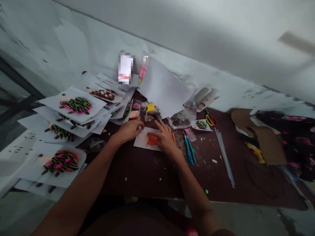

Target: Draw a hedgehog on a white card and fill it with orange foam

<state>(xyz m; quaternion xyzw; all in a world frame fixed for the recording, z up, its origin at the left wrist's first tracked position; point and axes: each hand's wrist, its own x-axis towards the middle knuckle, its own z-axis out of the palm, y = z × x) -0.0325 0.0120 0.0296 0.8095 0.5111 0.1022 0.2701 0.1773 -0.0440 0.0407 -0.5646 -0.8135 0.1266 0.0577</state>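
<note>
A white paper [140, 143] lies on the dark table between my hands, with an orange patch [152, 140] spread on it. My right hand [166, 137] rests over the patch's right side, its fingers apart and touching the orange material. At the paper's upper left corner is my left hand [131, 130], its fingers curled together; whatever they may hold is too small to make out. Just above it sits a peach-coloured lump [134, 114]. An orange stick-like object [174, 139] shows beside my right hand.
Stacked papers with hedgehog figures [76, 105] fill the left side. Teal-handled pliers [189, 150], yellow-and-red scissors [211, 120], clear sticks [224, 157] and a yellow glue gun [256, 152] lie to the right. A white sheet [164, 87] and plastic bags [183, 116] are behind.
</note>
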